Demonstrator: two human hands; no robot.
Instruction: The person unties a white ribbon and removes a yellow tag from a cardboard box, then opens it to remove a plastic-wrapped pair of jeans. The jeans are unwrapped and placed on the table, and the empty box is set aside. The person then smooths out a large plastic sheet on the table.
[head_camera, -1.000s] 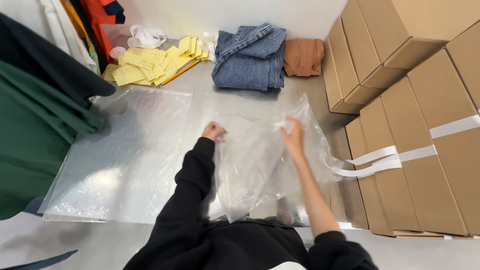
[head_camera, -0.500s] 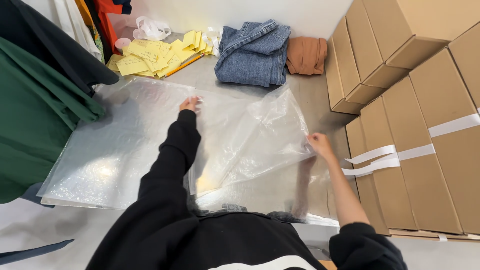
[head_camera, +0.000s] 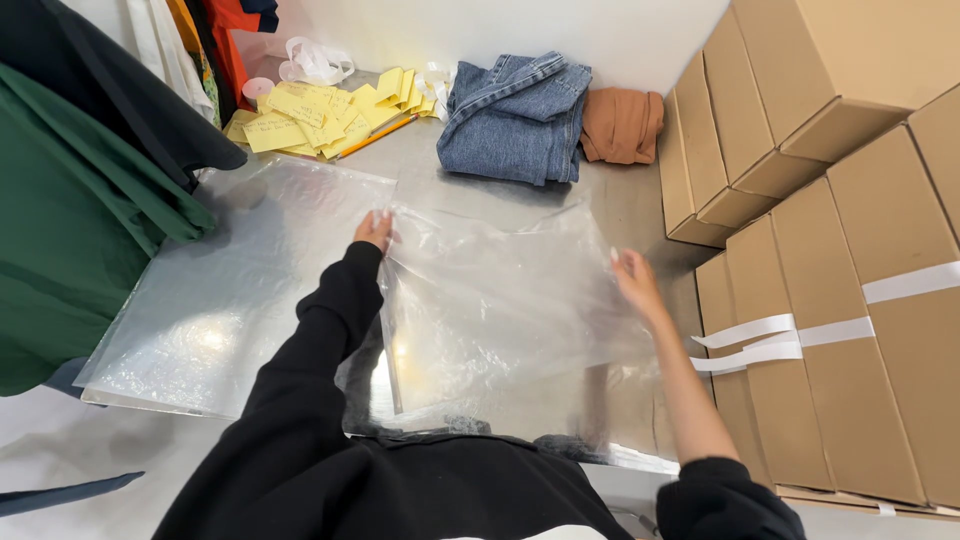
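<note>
**Clear bag held flat by two corners over the bench**

Spread across the steel bench (head_camera: 620, 215), just beside a stack of like bags (head_camera: 230, 290) on the left: one clear plastic bag (head_camera: 500, 310), large, thin, crinkled, glossy under the light. Pinched at its far left corner by the left hand (head_camera: 374, 231), fingers closed on the film; caught at the right edge by the right hand (head_camera: 636, 284), fingers curled onto the plastic, thumb side not clear enough to tell how tight.

Likely very light, limp and slippery; no stiffness to carry its own shape, so prone to sag, fold on itself or cling to the sheet beneath. Easily stretched or torn by a sharp pull, hardly fragile otherwise. Best taken at corners or along the open edge, two points well apart, tension kept even.

Behind, against the wall: folded blue jeans (head_camera: 515, 120), a folded rust-brown garment (head_camera: 622, 125) touching them, yellow paper notes (head_camera: 300, 110) with a pencil among them. At the right, stacked cardboard boxes (head_camera: 850, 250), some bound with white tape. At the left, hanging dark green and black clothes (head_camera: 70, 230).

Hard to make out: which side of the bag is open, whether one layer or two is gripped, and the bag's near edge, hidden by the black sleeves and torso. Boxes and hanging clothes cut off by the frame.
</note>
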